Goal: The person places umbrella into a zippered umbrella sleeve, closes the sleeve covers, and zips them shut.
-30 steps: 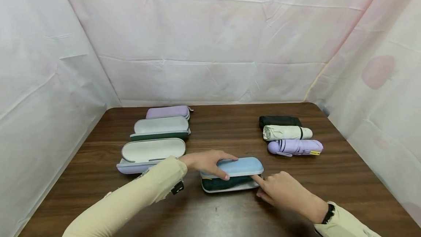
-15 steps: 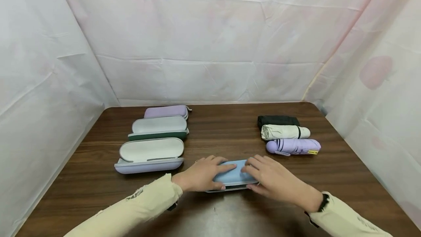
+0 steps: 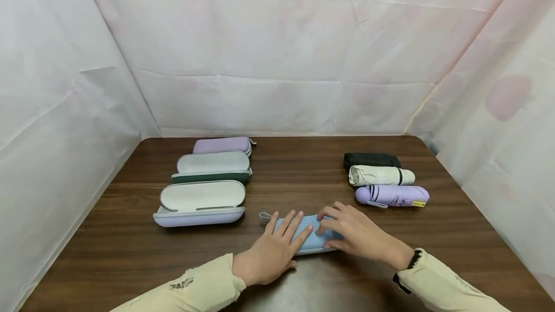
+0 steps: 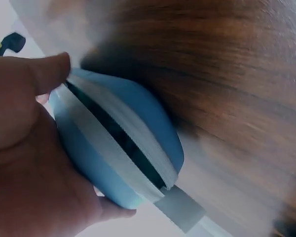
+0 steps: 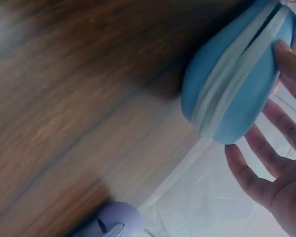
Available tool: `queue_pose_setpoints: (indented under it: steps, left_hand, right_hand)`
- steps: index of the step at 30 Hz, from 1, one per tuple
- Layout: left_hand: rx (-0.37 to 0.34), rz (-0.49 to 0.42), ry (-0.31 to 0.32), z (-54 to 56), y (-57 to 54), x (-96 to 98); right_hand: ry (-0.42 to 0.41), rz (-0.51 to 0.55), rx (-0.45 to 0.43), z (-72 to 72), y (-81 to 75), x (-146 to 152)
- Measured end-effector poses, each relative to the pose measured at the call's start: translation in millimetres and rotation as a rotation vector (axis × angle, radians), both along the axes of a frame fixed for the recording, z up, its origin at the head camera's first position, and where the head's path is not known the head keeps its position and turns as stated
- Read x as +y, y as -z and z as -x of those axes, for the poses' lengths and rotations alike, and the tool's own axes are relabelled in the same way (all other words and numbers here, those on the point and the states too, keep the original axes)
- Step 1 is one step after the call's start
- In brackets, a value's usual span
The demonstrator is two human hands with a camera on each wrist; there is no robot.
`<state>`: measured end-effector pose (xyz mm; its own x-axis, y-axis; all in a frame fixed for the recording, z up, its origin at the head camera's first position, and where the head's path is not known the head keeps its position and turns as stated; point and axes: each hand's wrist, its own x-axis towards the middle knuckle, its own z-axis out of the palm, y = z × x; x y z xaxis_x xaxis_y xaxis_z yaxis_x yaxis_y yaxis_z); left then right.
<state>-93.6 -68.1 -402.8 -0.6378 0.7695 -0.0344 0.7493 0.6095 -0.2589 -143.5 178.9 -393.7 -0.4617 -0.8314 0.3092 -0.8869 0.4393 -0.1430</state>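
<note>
A light blue zip case (image 3: pixel 314 236) lies on the table with its lid down. Through the parted zip in the left wrist view, something dark green shows inside the case (image 4: pixel 123 133). My left hand (image 3: pixel 270 249) rests on the lid's left part, fingers spread and straight. Its thumb touches the zip edge in the left wrist view. At the other end my right hand (image 3: pixel 357 230) touches the lid with bent, loose fingertips; its thumb lies near the front edge. A grey loop tab (image 3: pixel 265 216) sticks out at the case's left end.
On the left stand a lavender case (image 3: pixel 199 216) and a green case (image 3: pixel 212 177), both with lids up, and behind them a lavender closed case (image 3: pixel 222 145). Folded umbrellas lie at right: black (image 3: pixel 373 160), pale green (image 3: pixel 379 175), lavender (image 3: pixel 396 195).
The blue lid has come down over the dark green thing inside. My left hand has shifted onto the lid and nearer to me; my right hand has moved from the case's opening onto the lid.
</note>
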Motion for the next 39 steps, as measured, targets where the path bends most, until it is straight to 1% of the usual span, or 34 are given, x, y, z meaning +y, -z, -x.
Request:
queue_pose_setpoints:
  steps: [2, 3, 4, 6, 7, 10, 13, 16, 20, 24, 26, 29, 34, 35, 37, 39]
  left_hand:
    - [0.111, 0.029, 0.011, -2.1, 2.5, -0.1]
    - [0.151, 0.037, 0.016, -2.8, 3.4, -0.2]
    - [0.182, 0.039, 0.022, -3.2, 4.5, -0.3]
    - [0.214, 0.036, 0.029, -3.8, 6.1, -0.3]
    - [0.220, 0.032, 0.031, -3.9, 6.8, -0.3]
    - [0.225, 0.012, 0.040, -3.3, 9.4, -0.2]
    - [0.229, -0.013, 0.056, -1.9, 12.0, -0.7]
    - [0.230, -0.035, 0.072, -0.3, 13.8, -0.8]
    - [0.220, -0.052, 0.085, 1.3, 14.0, -1.4]
    - [0.200, -0.069, 0.087, 2.6, 13.5, -3.3]
    - [0.187, -0.074, 0.084, 3.0, 13.3, -3.8]
    - [0.172, -0.078, 0.081, 4.5, 14.8, -4.6]
    - [0.139, -0.067, 0.081, 4.4, 12.2, -4.4]
    - [0.113, -0.063, 0.080, 3.8, 8.9, -4.0]
    - [0.023, -0.077, 0.077, 5.0, 5.3, -4.7]
    - [-0.106, -0.093, 0.071, 7.8, 0.7, -6.5]
  right_hand:
    - [-0.012, 0.001, -0.043, 1.9, -2.0, 1.4]
    - [-0.027, 0.007, -0.077, 4.3, -3.5, 2.5]
    - [-0.039, 0.016, -0.122, 7.7, -5.2, 3.8]
    - [-0.063, 0.050, -0.210, 18.0, -7.6, 6.0]
    - [-0.068, 0.065, -0.261, 24.1, -8.1, 7.2]
    - [-0.082, 0.098, -0.377, 44.7, -4.8, 7.5]
    - [-0.107, 0.078, -0.468, 61.1, -0.5, 5.0]
    - [-0.162, 0.049, -0.524, 70.5, 0.4, 0.9]
    - [-0.208, 0.004, -0.620, 75.8, -1.9, -5.1]
    - [-0.213, -0.076, -0.725, 78.6, -4.9, -11.3]
    - [-0.198, -0.117, -0.754, 79.7, -5.9, -12.7]
    - [-0.161, -0.153, -0.772, 82.4, -5.9, -12.9]
    - [-0.134, -0.180, -0.746, 85.1, -3.8, -12.1]
    - [-0.134, -0.179, -0.730, 85.3, -3.2, -12.0]
    - [-0.132, -0.172, -0.690, 85.2, -2.2, -11.5]
    - [-0.128, -0.161, -0.637, 85.4, -0.5, -11.0]
